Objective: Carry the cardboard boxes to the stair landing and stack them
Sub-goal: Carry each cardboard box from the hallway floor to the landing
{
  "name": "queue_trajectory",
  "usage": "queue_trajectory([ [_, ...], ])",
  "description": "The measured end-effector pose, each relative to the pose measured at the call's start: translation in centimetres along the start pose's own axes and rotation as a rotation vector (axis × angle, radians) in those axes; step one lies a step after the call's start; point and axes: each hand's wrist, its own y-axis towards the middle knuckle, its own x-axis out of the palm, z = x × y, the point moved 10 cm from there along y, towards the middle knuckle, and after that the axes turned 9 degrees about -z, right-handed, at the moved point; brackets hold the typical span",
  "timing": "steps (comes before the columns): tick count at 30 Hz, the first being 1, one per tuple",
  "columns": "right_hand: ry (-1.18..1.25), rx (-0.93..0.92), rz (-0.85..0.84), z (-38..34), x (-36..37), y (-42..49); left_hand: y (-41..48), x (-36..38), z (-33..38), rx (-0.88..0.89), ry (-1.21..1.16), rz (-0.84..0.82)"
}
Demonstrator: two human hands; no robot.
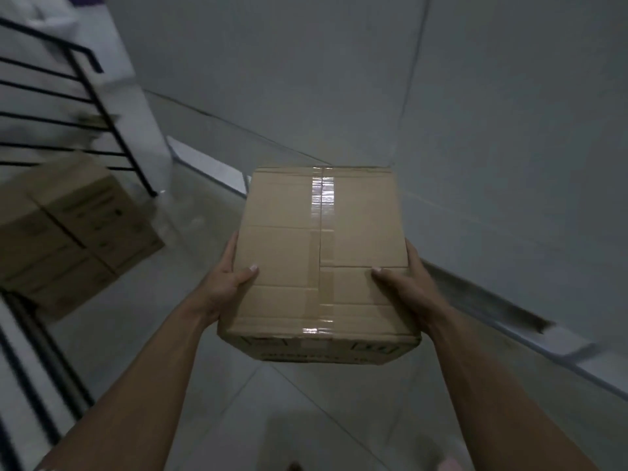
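Left grip (227, 278), right grip (406, 277): fingers hidden behind sides of carried cardboard box (306, 232); only thumbs show on top. Print on box's near face too blurred to read. Stacked boxes (78, 229) at left: motion-blurred, cut by left edge, markings unreadable. Black railing (89, 93) smeared, cut by left edge. Forearms (136, 385) cut by bottom edge.

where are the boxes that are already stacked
In the head view the stacked boxes sit on the floor at the left, by the foot of the black railing, left of the carried box.
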Motion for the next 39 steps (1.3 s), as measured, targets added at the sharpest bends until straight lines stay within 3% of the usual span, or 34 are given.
queue_trajectory([
  [12, -0.118, -0.046, -0.382, -8.6, 24.3, 18.2, -1.6, -25.0, -0.8, -0.022, -0.097, 0.354],
  [29, -0.199, -0.110, -0.815, -18.6, 47.5, 44.1, 7.6, -44.2, 0.4, -0.005, -0.170, 0.766],
  [39, -0.219, -0.112, -0.928, -21.1, 63.1, 53.7, 10.4, -59.0, -1.8, 0.021, -0.225, 0.881],
])
